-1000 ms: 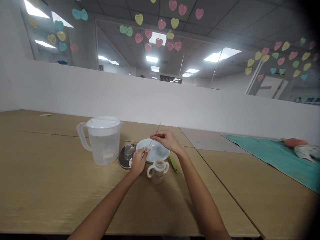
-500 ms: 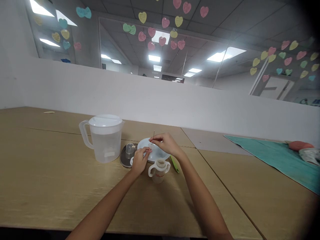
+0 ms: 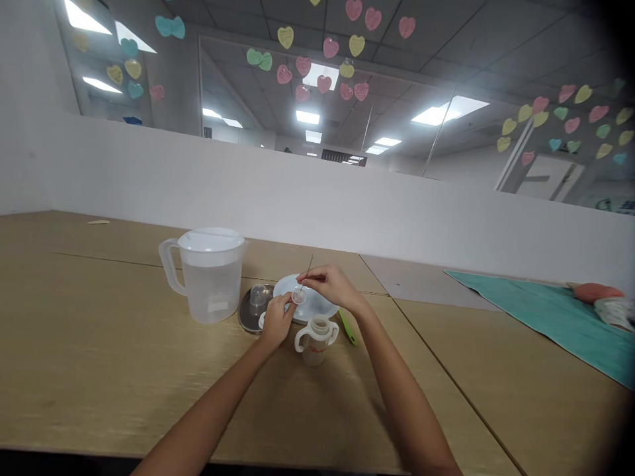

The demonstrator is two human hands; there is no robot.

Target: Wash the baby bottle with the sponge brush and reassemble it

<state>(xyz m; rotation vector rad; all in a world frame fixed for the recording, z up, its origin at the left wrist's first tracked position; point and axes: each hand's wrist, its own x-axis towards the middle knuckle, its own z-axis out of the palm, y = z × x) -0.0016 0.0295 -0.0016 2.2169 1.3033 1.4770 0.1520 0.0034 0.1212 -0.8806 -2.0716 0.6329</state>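
My left hand (image 3: 276,320) pinches a small round translucent piece (image 3: 298,297) over the white plate (image 3: 322,305). My right hand (image 3: 331,287) pinches a thin wire-like brush (image 3: 306,271), its lower end at the small piece and its upper end pointing up and away. In front of the plate stands a small two-handled baby bottle (image 3: 316,340) with no top on it. Both hands hover just above the plate.
A clear lidded water jug (image 3: 209,272) stands to the left. A steel dish (image 3: 248,311) holds a clear cap (image 3: 256,297). A green tool (image 3: 346,326) lies right of the bottle. A teal cloth (image 3: 555,316) covers the table's right side. A white partition runs behind.
The wire brush was pushed deeper into the small piece half a second ago and now sticks out a little farther again. Both hands stay over the plate.
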